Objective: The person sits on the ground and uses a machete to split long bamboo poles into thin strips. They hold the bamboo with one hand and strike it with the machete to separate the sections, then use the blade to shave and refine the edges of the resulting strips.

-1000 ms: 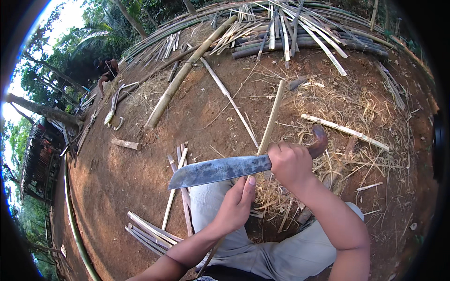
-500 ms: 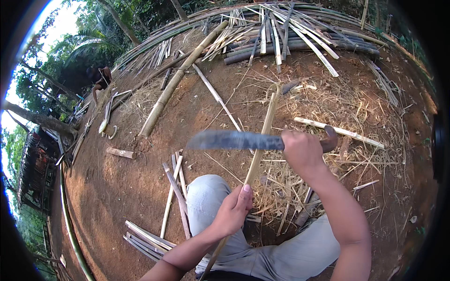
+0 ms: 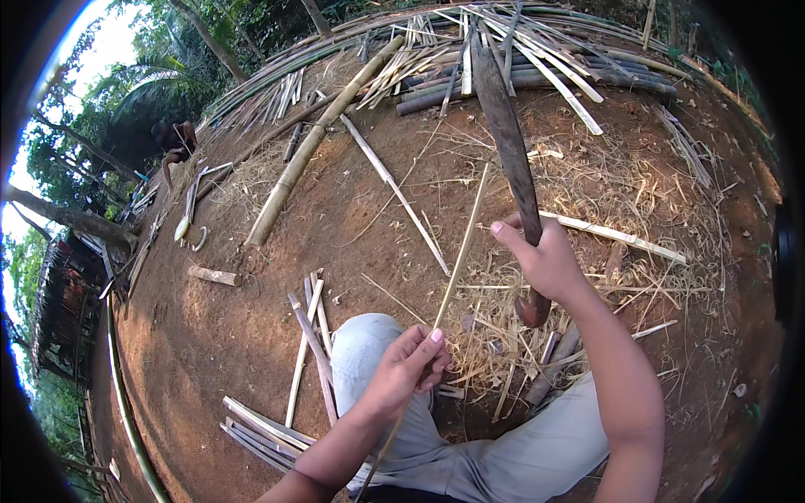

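The right hand point(image 3: 549, 264) is wrapped tight around the handle of a long dark-bladed machete point(image 3: 507, 134), whose blade stands up and away from the person, tip toward the heap of split bamboo point(image 3: 537, 50). The left hand point(image 3: 407, 369), fingers pinched shut above the grey-trousered knee point(image 3: 365, 352), grips a thin pale bamboo sliver point(image 3: 461, 251) slanting up and away over bare red earth point(image 3: 251, 335). Dry shavings point(image 3: 604, 193) lie just right.

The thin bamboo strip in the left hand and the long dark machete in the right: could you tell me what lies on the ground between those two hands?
In the head view, pale dry bamboo shavings litter the brown soil there.
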Tool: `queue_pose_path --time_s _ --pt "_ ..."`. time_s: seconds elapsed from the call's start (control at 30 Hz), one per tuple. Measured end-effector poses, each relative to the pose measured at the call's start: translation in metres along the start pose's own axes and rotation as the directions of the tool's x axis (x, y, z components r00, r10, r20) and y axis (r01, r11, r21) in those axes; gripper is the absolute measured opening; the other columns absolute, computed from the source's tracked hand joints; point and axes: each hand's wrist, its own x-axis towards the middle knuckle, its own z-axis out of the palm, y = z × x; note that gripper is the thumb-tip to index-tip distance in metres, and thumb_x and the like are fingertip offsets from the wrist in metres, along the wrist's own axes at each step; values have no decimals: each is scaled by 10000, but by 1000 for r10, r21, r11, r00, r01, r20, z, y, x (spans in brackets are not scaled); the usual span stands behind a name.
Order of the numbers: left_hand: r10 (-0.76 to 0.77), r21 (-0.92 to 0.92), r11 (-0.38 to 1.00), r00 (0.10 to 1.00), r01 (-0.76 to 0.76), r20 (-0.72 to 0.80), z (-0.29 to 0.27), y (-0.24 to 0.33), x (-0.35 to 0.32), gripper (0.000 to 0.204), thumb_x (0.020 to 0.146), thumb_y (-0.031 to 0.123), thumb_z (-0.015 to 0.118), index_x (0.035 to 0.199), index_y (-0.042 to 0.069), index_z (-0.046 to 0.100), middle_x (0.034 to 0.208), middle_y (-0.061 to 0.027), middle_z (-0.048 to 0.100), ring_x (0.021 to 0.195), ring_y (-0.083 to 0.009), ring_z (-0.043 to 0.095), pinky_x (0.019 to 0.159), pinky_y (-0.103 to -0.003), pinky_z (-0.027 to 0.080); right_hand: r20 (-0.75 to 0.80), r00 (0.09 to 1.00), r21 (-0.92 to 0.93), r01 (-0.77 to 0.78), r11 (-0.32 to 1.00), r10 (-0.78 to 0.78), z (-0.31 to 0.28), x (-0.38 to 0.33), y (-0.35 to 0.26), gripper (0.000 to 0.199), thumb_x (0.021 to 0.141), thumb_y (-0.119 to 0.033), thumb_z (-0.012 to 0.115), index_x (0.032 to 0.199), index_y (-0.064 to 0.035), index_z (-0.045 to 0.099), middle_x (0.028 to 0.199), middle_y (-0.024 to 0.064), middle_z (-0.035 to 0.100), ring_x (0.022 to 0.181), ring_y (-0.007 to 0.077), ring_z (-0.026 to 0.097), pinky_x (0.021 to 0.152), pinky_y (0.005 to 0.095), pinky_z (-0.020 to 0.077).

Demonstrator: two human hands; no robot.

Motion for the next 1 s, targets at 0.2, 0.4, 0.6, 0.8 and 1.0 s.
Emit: queue_pose_path --time_s 0.2,0.4,0.6,0.8,1.0 --pt "17 294 955 997 -37 70 4 6 2 298 1051 326 434 1010 35 484 743 -150 648 465 -134 552 418 -244 406 136 990 55 35 998 -42 10 -19 -5 333 913 -342 686 776 -38 666 548 -37 493 523 77 474 515 278 380" --pt "-109 30 994 972 105 210 -13 -6 -13 384 1069 358 337 990 20 502 729 -144 629 460 -157 543 416 -251 427 96 993 337 -98 936 70 -3 -16 -10 421 958 -358 635 662 -75 540 552 -49 488 507 44 425 480 263 323" --pt "5 19 1000 1000 -4 -7 0 12 -13 413 1072 361 316 926 29 513 684 -108 572 446 -159 519 414 -252 423 -57 970 16 236 972 -235 10 -23 -1 380 987 -281 577 683 -56 535 528 23 512 454 138 483 459 331 351" --pt "42 -120 992 998 -48 -49 9 13 -3 407 1076 346 294 890 52 505 620 -59 490 395 -146 437 380 -237 359 198 744 -465 644 607 -638 38 -51 12 125 863 -104 613 763 -42 569 622 103 610 543 281 641 499 381 504" --pt "89 -88 992 996 -91 -30 13 13 -5 462 1070 391 319 759 88 479 478 25 374 354 -87 365 365 -225 326 283 594 -581 731 358 -753 60 -63 7 138 844 -58 598 715 -77 551 600 50 601 555 185 665 491 308 519"
